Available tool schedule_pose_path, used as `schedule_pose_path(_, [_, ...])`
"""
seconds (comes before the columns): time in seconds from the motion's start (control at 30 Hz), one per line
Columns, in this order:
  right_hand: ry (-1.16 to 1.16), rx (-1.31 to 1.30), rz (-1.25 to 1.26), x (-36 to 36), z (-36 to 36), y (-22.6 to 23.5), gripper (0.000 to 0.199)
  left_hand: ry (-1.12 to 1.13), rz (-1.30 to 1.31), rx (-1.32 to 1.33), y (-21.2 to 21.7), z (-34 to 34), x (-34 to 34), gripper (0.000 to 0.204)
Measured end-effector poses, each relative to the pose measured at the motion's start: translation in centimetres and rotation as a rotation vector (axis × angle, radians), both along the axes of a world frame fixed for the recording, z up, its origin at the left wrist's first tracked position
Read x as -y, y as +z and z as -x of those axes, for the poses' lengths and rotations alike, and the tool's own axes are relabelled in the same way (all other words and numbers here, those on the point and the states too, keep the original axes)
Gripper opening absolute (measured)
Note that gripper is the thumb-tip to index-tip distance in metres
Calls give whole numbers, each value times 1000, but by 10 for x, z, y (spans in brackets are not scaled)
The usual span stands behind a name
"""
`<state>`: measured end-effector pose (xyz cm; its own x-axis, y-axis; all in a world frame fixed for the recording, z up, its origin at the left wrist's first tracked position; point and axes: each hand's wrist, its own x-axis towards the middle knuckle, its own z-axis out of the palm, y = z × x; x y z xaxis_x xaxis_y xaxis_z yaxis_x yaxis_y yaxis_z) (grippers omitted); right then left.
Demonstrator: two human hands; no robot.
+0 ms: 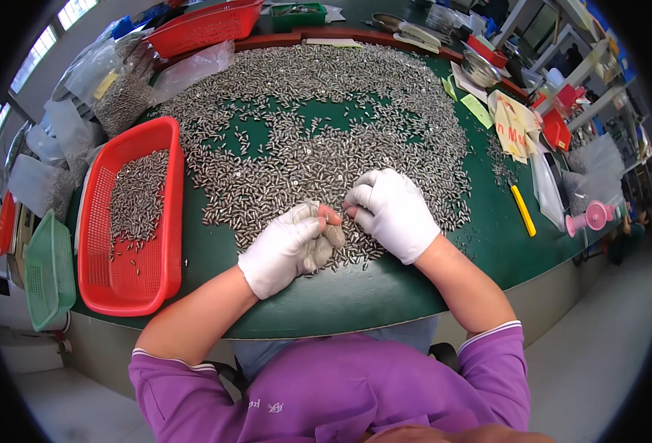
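A wide spread of small shiny metal pins (326, 159) covers the green tabletop. Over its near edge, my left hand (285, 247) wears a white glove with bare thumb and finger tips and greyed fingers. Its fingers are curled, and what they hold is hidden. Close beside it on the right, my right hand (394, 214), gloved in white too, has its thumb and forefinger pinched together, facing the left fingertips. Anything between them is too small to make out. Loose pins lie beneath both hands.
A red plastic basket (174, 244) partly filled with pins stands at the left, beside a green basket (49, 273). Filled plastic bags (123, 88) crowd the far left. To the right lie a yellow cutter (523, 210), papers (514, 122) and a pink fan (597, 216).
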<state>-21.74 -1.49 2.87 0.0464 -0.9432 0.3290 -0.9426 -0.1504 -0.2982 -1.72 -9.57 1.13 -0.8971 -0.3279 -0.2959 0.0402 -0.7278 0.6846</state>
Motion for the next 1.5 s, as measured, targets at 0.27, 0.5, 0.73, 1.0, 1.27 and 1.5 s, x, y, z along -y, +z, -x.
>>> schedule_pose_path(0.27, [170, 656, -23, -8, -11, 4, 15, -68, 145, -20, 3, 0, 0, 22])
schedule_pose_path(0.5, [81, 382, 42, -4, -8, 8, 20, -14, 122, 45, 5, -1, -1, 18])
schedule_pose_path(0.73, [34, 45, -17, 5, 3, -7, 15, -17, 102, -12, -1, 2, 1, 23])
schedule_pose_path(1.0, [105, 327, 171, 1, -3, -1, 15, -1, 122, -5, 2, 1, -1, 25])
schedule_pose_path(1.27, [284, 195, 64, -3, -7, 19, 17, 47, 135, 87, 5, 2, -5, 18])
schedule_pose_path(1.5, [31, 33, 9, -2, 7, -2, 21, 65, 55, 72, 4, 4, -3, 17])
